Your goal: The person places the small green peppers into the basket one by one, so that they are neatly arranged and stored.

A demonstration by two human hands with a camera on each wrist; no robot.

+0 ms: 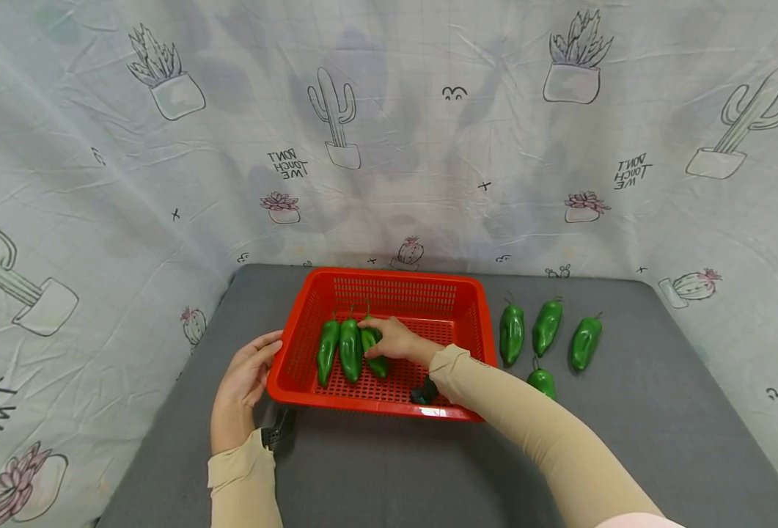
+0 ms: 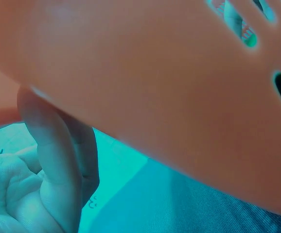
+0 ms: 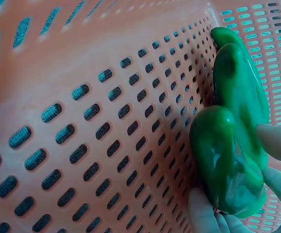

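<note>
The glossy, elongated green pepper (image 1: 377, 365) under your right hand (image 1: 395, 341) is inside the rectangular red plastic basket (image 1: 369, 405), third along from its left wall, with its thin stem towards the far side. Your right hand pinches it, thumb and fingers set around its body; a light grip should be enough, since the smooth skin looks slippery and a hard squeeze could make it skid. Let its whole length meet the slotted floor before you spread your fingers, then lift them straight up so that nothing beside it rolls. Your left hand (image 1: 248, 374) holds the basket's left rim with bent fingers; a firm hold there should stop any sliding.

Just left of the pinched pepper lie a plump green pepper (image 1: 351, 350) and a slimmer green pepper (image 1: 327, 352), stems likewise pointing away. Lining yours up parallel with them seems the tidiest way to save room. Your beige sleeve (image 1: 527, 411) crosses the basket's near right corner, so avoid dragging it on the rim. Beyond the right wall, four loose green peppers (image 1: 548, 328) lie on the dark grey surface (image 1: 389, 469), one partly hidden by that sleeve.
</note>
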